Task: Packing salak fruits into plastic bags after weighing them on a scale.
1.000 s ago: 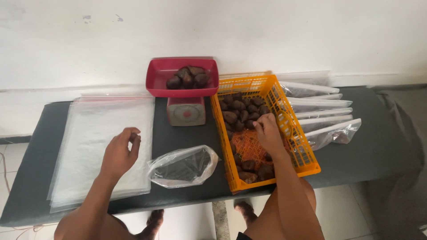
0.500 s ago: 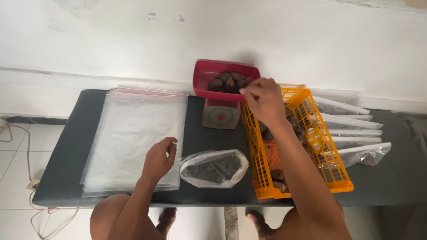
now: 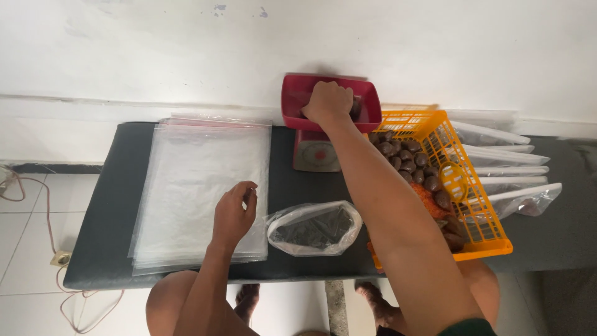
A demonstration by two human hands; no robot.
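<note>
Nearest the camera, the person's bare knees show below the front edge of a dark table (image 3: 118,186). On that front edge lies an open clear plastic bag (image 3: 314,228), mouth rolled back, with a dark mass inside. Just left of it the left hand (image 3: 233,211) rests on the near right corner of a stack of flat clear plastic bags (image 3: 199,180), fingers loosely curled and touching the top sheet; it grips nothing that can be seen. The stack is broad and rectangular, with a thin pinkish strip along its far edge. To the right of the open bag stands an orange slotted plastic basket (image 3: 479,230), its long side running away from the camera, holding dark brown roundish pieces (image 3: 407,163) and something orange-red lower down. Beyond the basket on the right, several long, narrow clear packets (image 3: 504,169) lie fanned out on the table. The right arm reaches across the basket's left rim to the far side, where the right hand (image 3: 328,102) is down inside a red rectangular tray (image 3: 292,99); its fingers are curled downward, and whether they hold anything cannot be told, though a dark piece shows just beside the knuckles. The tray sits on a small grey kitchen scale (image 3: 316,154) with a round reddish dial, against the white wall (image 3: 186,50).
</note>
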